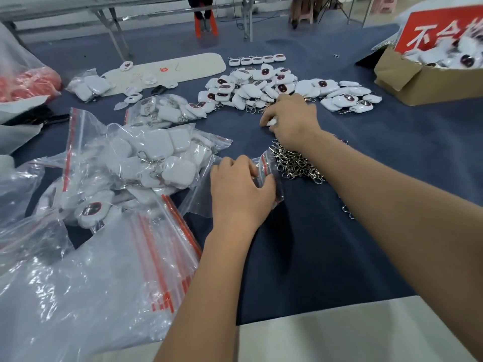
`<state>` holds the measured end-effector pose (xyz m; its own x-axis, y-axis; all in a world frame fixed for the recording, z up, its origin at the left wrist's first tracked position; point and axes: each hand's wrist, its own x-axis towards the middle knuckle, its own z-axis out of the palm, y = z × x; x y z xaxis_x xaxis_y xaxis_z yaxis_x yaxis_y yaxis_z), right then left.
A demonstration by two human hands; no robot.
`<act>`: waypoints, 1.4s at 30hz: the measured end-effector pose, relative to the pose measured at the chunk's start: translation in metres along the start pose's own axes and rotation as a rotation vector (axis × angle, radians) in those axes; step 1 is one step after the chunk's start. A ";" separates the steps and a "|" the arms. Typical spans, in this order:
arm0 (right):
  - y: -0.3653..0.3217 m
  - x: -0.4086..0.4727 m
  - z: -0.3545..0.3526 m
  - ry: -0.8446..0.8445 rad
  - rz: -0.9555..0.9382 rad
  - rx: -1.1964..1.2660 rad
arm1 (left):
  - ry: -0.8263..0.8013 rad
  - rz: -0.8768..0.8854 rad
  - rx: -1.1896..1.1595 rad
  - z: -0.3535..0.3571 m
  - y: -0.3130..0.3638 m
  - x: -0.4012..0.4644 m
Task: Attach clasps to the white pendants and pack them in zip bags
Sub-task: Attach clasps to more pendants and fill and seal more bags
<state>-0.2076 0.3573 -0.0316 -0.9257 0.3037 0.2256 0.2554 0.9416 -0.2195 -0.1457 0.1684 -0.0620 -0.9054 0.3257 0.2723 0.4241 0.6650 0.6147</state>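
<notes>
A heap of white pendants [282, 86] with dark red ovals lies on the blue cloth at the far middle. My right hand [292, 118] reaches to the heap's near edge, fingers curled around one white pendant [271, 122]. A pile of silver clasps [298, 163] lies under my right wrist. My left hand [240, 189] pinches the red-striped mouth of a small clear zip bag [271, 176] beside the clasps. Filled zip bags of pendants [156, 158] lie to the left.
A stack of unfilled zip bags [156, 257] with red strips sits at the near left. A cardboard box [415, 77] of pendants with a red sign stands at the far right. A beige pad [172, 66] lies at the back. A seated person's legs [205, 17] show beyond the table.
</notes>
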 end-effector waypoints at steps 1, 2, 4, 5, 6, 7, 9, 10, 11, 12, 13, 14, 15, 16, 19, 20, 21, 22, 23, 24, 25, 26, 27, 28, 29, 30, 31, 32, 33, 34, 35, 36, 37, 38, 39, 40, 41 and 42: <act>-0.003 -0.007 -0.001 0.039 -0.005 -0.019 | 0.005 0.000 -0.012 0.000 0.000 0.001; -0.006 -0.016 -0.002 0.089 -0.014 -0.009 | 0.008 -0.003 -0.035 0.000 -0.001 0.001; -0.010 -0.038 -0.006 0.192 0.006 0.237 | 0.031 -0.032 -0.146 -0.002 -0.001 0.003; -0.013 -0.051 -0.009 0.231 0.048 0.477 | 0.057 -0.056 -0.235 -0.003 0.000 0.003; -0.017 -0.065 -0.012 0.247 0.106 0.735 | 0.092 -0.077 -0.318 -0.005 0.001 0.003; -0.022 -0.080 -0.016 0.239 0.166 0.963 | 0.131 -0.090 -0.382 -0.007 0.002 0.003; -0.028 -0.108 -0.019 0.185 0.240 1.261 | 0.184 -0.095 -0.472 -0.011 0.005 0.002; -0.029 -0.120 -0.018 0.161 0.247 1.341 | 0.188 -0.091 -0.510 -0.012 0.006 0.001; -0.029 -0.129 -0.017 0.154 0.242 1.390 | 0.177 -0.080 -0.539 -0.013 0.008 0.001; -0.028 -0.136 -0.015 0.160 0.245 1.419 | 0.155 -0.061 -0.551 -0.012 0.010 0.000; -0.027 -0.141 -0.012 0.174 0.260 1.438 | 0.125 -0.040 -0.550 -0.012 0.011 -0.001; -0.025 -0.144 -0.011 0.183 0.276 1.461 | 0.090 -0.020 -0.546 -0.011 0.012 -0.002; -0.024 -0.146 -0.009 0.185 0.286 1.496 | 0.053 -0.001 -0.545 -0.009 0.014 -0.004; -0.024 -0.147 -0.008 0.181 0.297 1.549 | 0.025 0.011 -0.544 -0.008 0.014 -0.005; -0.024 -0.147 -0.004 0.173 0.326 1.699 | -0.024 0.018 -0.528 -0.006 0.013 -0.006; -0.024 -0.147 -0.003 0.180 0.321 1.703 | -0.035 0.014 -0.543 -0.006 0.013 -0.005; -0.023 -0.146 -0.003 0.180 0.314 1.694 | -0.038 0.011 -0.561 -0.007 0.012 -0.005; -0.024 -0.145 -0.003 0.169 0.307 1.685 | -0.035 0.009 -0.571 -0.007 0.012 -0.005; -0.025 -0.144 -0.002 0.144 0.300 1.692 | -0.029 0.004 -0.579 -0.008 0.012 -0.005; -0.026 -0.144 -0.002 0.108 0.293 1.713 | -0.021 -0.007 -0.585 -0.008 0.011 -0.005; -0.027 -0.143 -0.001 0.071 0.286 1.734 | -0.011 -0.021 -0.586 -0.008 0.011 -0.005; -0.029 -0.143 -0.001 0.043 0.285 1.745 | -0.002 -0.036 -0.586 -0.007 0.010 -0.004; -0.029 -0.143 -0.001 0.033 0.291 1.751 | 0.002 -0.052 -0.588 -0.007 0.010 -0.004; -0.029 -0.142 -0.001 0.040 0.309 1.759 | -0.004 -0.067 -0.594 -0.007 0.010 -0.004; -0.028 -0.141 -0.001 0.055 0.333 1.771 | -0.017 -0.077 -0.603 -0.006 0.010 -0.004; -0.027 -0.141 -0.001 0.065 0.353 1.785 | -0.029 -0.081 -0.608 -0.006 0.010 -0.004; -0.027 -0.140 -0.001 0.067 0.360 1.791 | -0.033 -0.080 -0.607 -0.006 0.010 -0.004; -0.026 -0.140 -0.001 0.061 0.352 1.786 | -0.030 -0.076 -0.604 -0.006 0.010 -0.004; -0.026 -0.139 -0.001 0.056 0.338 1.771 | -0.024 -0.072 -0.600 -0.006 0.010 -0.005; -0.026 -0.139 -0.001 0.053 0.324 1.754 | -0.022 -0.071 -0.594 -0.006 0.010 -0.005; -0.026 -0.139 -0.001 0.057 0.312 1.734 | -0.022 -0.075 -0.586 -0.005 0.009 -0.005; -0.027 -0.139 -0.001 0.063 0.295 1.706 | -0.023 -0.082 -0.580 -0.005 0.009 -0.005; -0.027 -0.139 0.000 0.069 0.272 1.667 | -0.023 -0.089 -0.581 -0.005 0.009 -0.005; -0.027 -0.139 0.000 0.074 0.250 1.619 | -0.023 -0.093 -0.585 -0.006 0.009 -0.005; -0.027 -0.139 0.000 0.082 0.236 1.576 | -0.025 -0.094 -0.587 -0.006 0.009 -0.006; -0.027 -0.139 0.001 0.092 0.232 1.548 | -0.027 -0.093 -0.584 -0.006 0.009 -0.006; -0.028 -0.138 0.001 0.100 0.236 1.539 | -0.025 -0.091 -0.577 -0.006 0.009 -0.005; -0.028 -0.138 0.002 0.101 0.244 1.545 | -0.022 -0.090 -0.569 -0.005 0.009 -0.005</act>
<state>-0.0875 0.2885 -0.0586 -0.8680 0.4887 0.0875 -0.1906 -0.1653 -0.9676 -0.1376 0.1691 -0.0540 -0.9343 0.3021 0.1891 0.2630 0.2265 0.9378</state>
